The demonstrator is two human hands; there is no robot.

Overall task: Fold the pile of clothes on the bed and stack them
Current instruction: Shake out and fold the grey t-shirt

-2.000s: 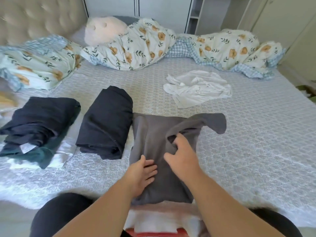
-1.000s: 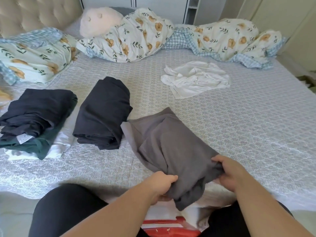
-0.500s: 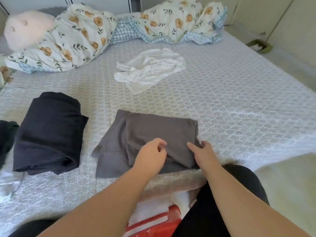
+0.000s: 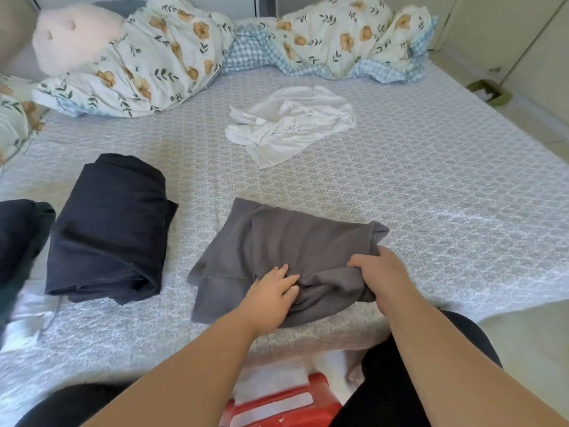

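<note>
A folded grey garment [image 4: 286, 241] lies near the bed's front edge. My left hand [image 4: 272, 292] rests flat on its near part, fingers spread. My right hand [image 4: 377, 272] grips the garment's right near corner, fingers curled into the cloth. To the left sits a folded dark navy garment [image 4: 110, 229]. At the far left edge a stack of dark folded clothes [image 4: 18, 238] is partly cut off by the frame. A crumpled white garment [image 4: 289, 124] lies unfolded in the middle of the bed.
The bed's patterned grey cover [image 4: 431, 195] stretches out to the right. A floral duvet [image 4: 184, 53] and a pink plush toy [image 4: 70, 38] lie along the far side. A red stool [image 4: 277, 405] stands between my legs. The floor [image 4: 538, 349] is at the right.
The grey garment went from partly spread to lifted, then laid down folded. My hands now press and grip its near edge. The view has swung to the right.
</note>
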